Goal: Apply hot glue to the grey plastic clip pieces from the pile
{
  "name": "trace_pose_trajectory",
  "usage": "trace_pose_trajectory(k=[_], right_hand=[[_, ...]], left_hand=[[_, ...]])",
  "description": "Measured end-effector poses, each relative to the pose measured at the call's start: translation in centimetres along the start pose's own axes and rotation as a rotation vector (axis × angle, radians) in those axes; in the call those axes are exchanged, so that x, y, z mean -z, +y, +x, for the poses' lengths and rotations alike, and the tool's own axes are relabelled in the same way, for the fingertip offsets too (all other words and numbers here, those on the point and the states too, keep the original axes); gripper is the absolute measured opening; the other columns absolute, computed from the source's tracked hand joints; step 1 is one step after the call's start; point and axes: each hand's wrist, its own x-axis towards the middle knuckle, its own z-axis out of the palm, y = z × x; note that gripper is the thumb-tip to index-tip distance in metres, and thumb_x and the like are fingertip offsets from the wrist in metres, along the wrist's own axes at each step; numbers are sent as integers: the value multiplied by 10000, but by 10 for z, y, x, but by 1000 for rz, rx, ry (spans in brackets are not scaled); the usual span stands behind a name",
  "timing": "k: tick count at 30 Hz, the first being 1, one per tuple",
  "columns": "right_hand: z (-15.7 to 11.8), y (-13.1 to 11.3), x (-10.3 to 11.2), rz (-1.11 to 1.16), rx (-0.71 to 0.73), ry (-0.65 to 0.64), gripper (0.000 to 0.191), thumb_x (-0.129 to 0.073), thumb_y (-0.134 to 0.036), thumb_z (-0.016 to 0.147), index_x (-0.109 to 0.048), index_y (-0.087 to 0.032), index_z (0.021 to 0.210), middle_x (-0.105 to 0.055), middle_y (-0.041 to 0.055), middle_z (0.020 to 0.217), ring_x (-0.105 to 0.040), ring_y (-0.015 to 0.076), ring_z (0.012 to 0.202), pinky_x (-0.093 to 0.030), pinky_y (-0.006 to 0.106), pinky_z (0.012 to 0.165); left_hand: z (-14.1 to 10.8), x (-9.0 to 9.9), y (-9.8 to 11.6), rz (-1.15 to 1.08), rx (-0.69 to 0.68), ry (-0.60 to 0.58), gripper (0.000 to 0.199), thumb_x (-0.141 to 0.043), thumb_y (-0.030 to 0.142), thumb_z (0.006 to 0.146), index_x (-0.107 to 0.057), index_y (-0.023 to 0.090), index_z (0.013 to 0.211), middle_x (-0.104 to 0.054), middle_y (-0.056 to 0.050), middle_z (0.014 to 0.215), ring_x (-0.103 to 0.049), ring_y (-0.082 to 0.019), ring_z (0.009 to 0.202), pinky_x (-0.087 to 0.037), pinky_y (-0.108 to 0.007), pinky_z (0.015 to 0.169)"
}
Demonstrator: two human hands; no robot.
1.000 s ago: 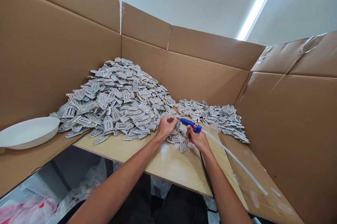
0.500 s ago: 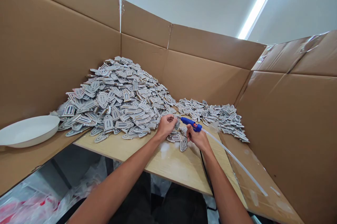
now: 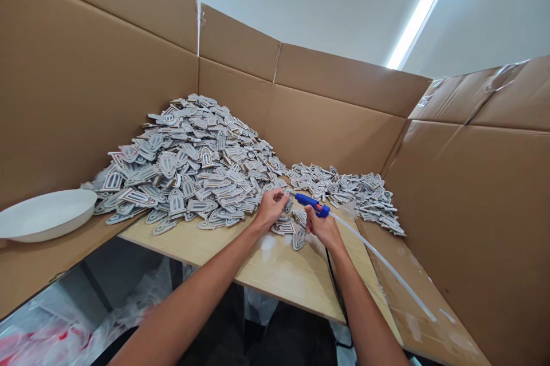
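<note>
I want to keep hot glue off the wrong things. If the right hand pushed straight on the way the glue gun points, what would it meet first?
Probably the left hand, at the small piece it pinches by the glue gun tip; right hand depth is unclear.

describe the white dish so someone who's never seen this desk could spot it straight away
Find the tall cardboard wall on the left and follow it down to the cardboard ledge at its foot. The white dish sits there, left of the big pile of grey cutouts. It is the only smooth, round, plain white thing there.

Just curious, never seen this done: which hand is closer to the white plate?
Left. The left hand rests at the big pile's edge, well right of the white plate; the right hand, gripping the blue glue gun, is farther still.
</note>
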Motion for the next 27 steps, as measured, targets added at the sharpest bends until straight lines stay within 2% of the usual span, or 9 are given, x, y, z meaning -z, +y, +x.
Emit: trace_pose_trajectory(k=[6,14,18,23,25,27], right_hand=[[-4,-8,1,-1,-26,11,687,-395,-836,832,-455,-257,467,-520,8,419,-521,167,444,-415,279,518],[-5,-13,-7,17,-18,29,627,-460,-805,811,-518,-242,540,-550,12,447,-560,167,449,-434,272,493],[-8,-18,-12,89,-1,25,534,-540,-750,791,-570,-239,638,-580,2,487,-586,177,455,-449,274,473],[-9,-17,-14,31,-8,30,511,-536,-728,786,-566,-244,624,-562,4,446,-572,186,438,-424,281,452],[-10,-18,-15,-1,30,37,499,-538,-704,798,-608,-230,658,-576,4,457,-573,187,449,-412,279,461],[-9,-20,-15,-57,94,112,489,-559,-696,781,-623,-227,657,-595,13,474,-573,196,473,-415,291,493]], left_hand=[[-2,2,6,8,14,-7,297,-645,422,738,-525,192,593,-483,39,545,-448,-113,530,-352,-235,528],[-4,0,10,22,27,86,183,-652,330,685,-553,189,623,-550,30,560,-500,-112,487,-392,-234,498],[-7,0,13,77,-4,86,172,-625,290,697,-499,206,616,-519,45,537,-495,-113,482,-370,-231,497],[-8,0,12,180,-73,97,187,-608,243,698,-452,208,601,-460,54,553,-445,-109,537,-339,-231,543],[-9,0,13,216,-75,82,204,-598,228,715,-431,211,599,-444,54,556,-431,-112,544,-326,-235,547],[-10,-1,13,252,-72,85,206,-585,210,736,-424,215,607,-448,50,561,-435,-118,549,-326,-241,553]])
